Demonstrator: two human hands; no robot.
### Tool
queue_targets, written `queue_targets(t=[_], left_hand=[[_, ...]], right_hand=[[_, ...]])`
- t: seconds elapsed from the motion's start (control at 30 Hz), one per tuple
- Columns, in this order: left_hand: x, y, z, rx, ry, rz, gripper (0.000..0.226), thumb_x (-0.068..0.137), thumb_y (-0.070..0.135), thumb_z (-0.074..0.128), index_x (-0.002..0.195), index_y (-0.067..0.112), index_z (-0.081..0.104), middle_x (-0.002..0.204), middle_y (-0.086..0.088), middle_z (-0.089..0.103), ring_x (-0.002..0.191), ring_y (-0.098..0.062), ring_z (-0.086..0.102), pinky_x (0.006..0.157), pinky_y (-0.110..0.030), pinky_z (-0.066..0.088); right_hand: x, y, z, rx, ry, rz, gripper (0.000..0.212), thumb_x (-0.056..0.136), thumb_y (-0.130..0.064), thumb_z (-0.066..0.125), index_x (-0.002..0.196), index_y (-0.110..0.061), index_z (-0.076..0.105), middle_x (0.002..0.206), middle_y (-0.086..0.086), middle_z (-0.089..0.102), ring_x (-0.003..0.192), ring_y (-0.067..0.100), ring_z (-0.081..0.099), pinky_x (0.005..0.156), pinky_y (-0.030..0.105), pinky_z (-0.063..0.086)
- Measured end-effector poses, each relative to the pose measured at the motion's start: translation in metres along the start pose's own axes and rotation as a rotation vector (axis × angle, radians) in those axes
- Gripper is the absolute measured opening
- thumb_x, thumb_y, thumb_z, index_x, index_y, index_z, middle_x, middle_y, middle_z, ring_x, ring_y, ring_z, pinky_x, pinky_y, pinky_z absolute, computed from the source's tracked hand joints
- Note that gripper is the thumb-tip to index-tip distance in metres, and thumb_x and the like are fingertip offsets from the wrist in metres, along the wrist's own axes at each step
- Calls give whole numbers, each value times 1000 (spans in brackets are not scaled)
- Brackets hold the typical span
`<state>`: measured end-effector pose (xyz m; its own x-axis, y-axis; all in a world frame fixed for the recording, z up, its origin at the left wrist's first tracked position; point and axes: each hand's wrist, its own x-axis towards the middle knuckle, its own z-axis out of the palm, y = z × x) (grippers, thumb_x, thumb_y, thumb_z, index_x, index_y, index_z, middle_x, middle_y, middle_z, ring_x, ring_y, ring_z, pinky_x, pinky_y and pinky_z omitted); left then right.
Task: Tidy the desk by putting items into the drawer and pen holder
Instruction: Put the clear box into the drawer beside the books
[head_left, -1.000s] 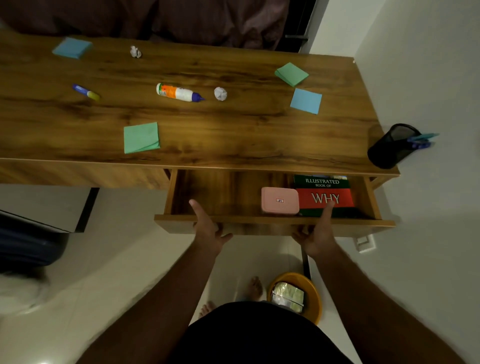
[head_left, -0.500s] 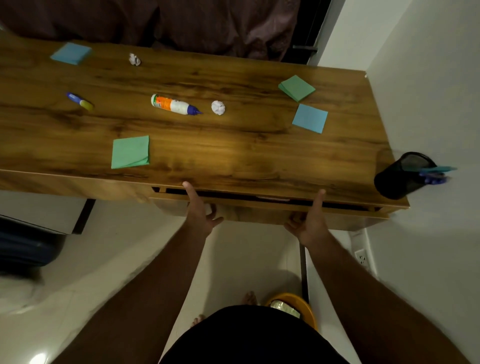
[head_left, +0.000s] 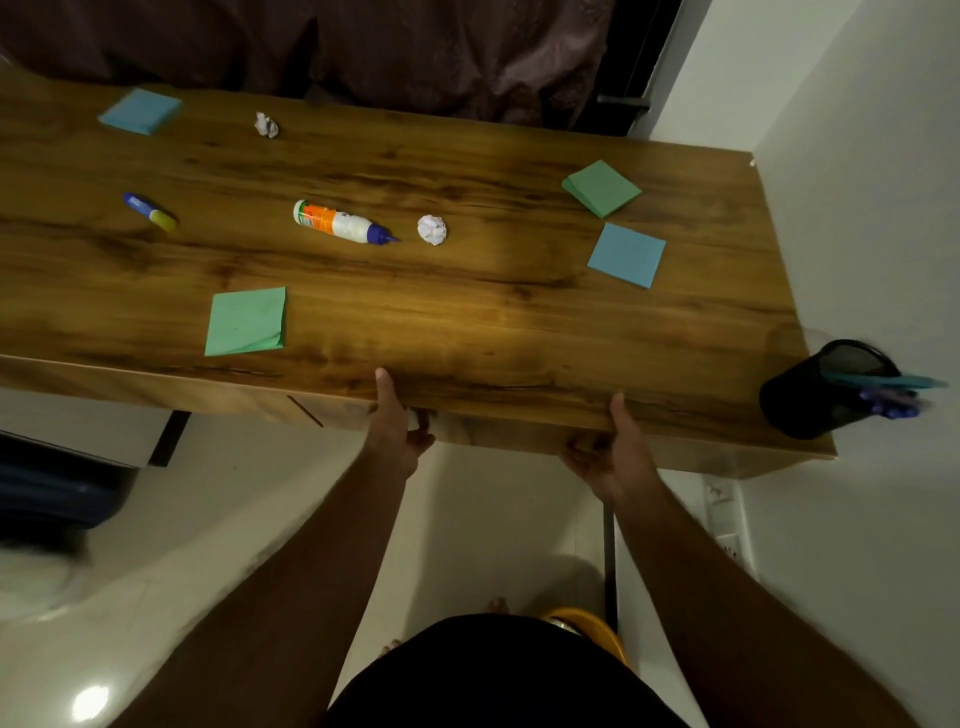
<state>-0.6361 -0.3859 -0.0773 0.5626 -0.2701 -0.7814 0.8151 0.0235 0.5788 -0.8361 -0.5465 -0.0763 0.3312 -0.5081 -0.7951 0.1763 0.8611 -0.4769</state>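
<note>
A: What are the fingers doing?

B: On the left hand (head_left: 397, 434), the thumb is lying straight up over the front edge of the desk (head_left: 467, 322), and the other fingers are curling under that edge against the drawer front (head_left: 498, 431). The right hand (head_left: 613, 454) is posing the same way: thumb resting on the top edge, remaining fingers tucking underneath. Both are gripping the front; the drawer is sitting flush, closed.

A: And the arms?

B: Both forearms are reaching forward and upward from the bottom of the view, converging slightly toward the desk's near edge, well apart from each other.

A: Where are the things to tidy?

B: All lying on the desk. A glue bottle (head_left: 340, 222) is lying on its side near the middle, a crumpled paper ball (head_left: 431, 229) just beside its tip. A marker (head_left: 150, 212) is lying to the left. Green note pads are sitting at front left (head_left: 247, 321) and back right (head_left: 601, 188), blue ones at back left (head_left: 140, 110) and right (head_left: 627, 254). A second paper ball (head_left: 266, 125) is sitting at the back. The pen holder (head_left: 810, 400) is standing at the near right corner with pens (head_left: 891, 395) in it.

A: Anything hard to make out?

B: The fingertips under the edge are hiding, the pens are blurring, and the drawer's inside is out of sight.
</note>
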Motion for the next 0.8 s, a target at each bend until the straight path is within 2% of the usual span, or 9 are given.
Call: queue_targets(t=[0.07, 0.17, 0.23, 0.3, 0.37, 0.43, 0.53, 0.67, 0.8], left_hand=[[3, 0, -3, 25, -31, -8, 95, 79, 75, 50, 150, 19, 21, 143, -4, 43, 112, -32, 58, 96, -55, 39], [3, 2, -8, 74, -55, -25, 94, 81, 74, 49, 152, 21, 17, 147, -5, 41, 125, -40, 48, 104, -60, 30], [1, 3, -11, 118, -40, -27, 93, 82, 73, 47, 152, 22, 16, 148, -8, 41, 129, -40, 44, 106, -59, 30], [-6, 3, -13, 217, -47, -22, 87, 85, 70, 46, 151, 20, 20, 148, -12, 40, 130, -39, 43, 106, -56, 33], [-18, -1, -15, 347, -110, -41, 78, 88, 66, 47, 145, 16, 31, 142, -14, 46, 126, -35, 48, 101, -51, 40], [-33, -6, -17, 473, -202, -78, 65, 89, 62, 49, 133, 13, 46, 129, -10, 58, 114, -29, 59, 92, -45, 48], [-49, -9, -18, 554, -318, -39, 45, 95, 52, 47, 117, 16, 61, 112, -5, 71, 97, -23, 70, 78, -37, 54], [-57, 17, -10, 469, -346, 144, 30, 98, 41, 48, 108, 18, 63, 100, -3, 74, 87, -18, 73, 69, -34, 55], [-45, 57, -4, 475, -314, 330, 20, 96, 38, 52, 101, 22, 64, 97, 0, 75, 88, -18, 72, 71, -36, 56]], right_hand=[[-1, -1, 1, 6, -9, 10, 38, 84, -48, 68, 104, -20, 51, 123, 11, 55, 106, 36, 56, 99, 59, 44], [-4, 2, 0, -59, 15, -2, 48, 81, -52, 70, 108, -19, 48, 120, 9, 55, 102, 34, 58, 96, 57, 47], [-7, 2, -1, -140, 78, -27, 57, 77, -57, 70, 115, -22, 44, 112, 7, 56, 98, 33, 61, 88, 54, 52], [-11, 3, -3, -271, 107, -30, 60, 77, -62, 67, 119, -24, 44, 112, 7, 58, 100, 34, 63, 88, 53, 53], [-16, 10, -5, -428, 37, 30, 62, 81, -64, 61, 121, -18, 50, 113, 9, 66, 100, 34, 67, 85, 50, 55], [-24, 20, -3, -575, -133, 114, 62, 88, -61, 53, 122, -9, 55, 109, 9, 72, 96, 30, 71, 75, 40, 57], [-36, 35, 15, -673, -329, 102, 48, 93, -56, 47, 116, -15, 59, 104, 7, 75, 93, 25, 73, 63, 32, 56], [-49, 35, 62, -731, -404, -39, 45, 93, -51, 53, 114, -13, 63, 101, 10, 75, 89, 26, 73, 62, 32, 55], [-51, 28, 111, -774, -405, -175, 35, 94, -47, 55, 108, -17, 66, 97, 9, 75, 83, 24, 73, 67, 34, 54]])
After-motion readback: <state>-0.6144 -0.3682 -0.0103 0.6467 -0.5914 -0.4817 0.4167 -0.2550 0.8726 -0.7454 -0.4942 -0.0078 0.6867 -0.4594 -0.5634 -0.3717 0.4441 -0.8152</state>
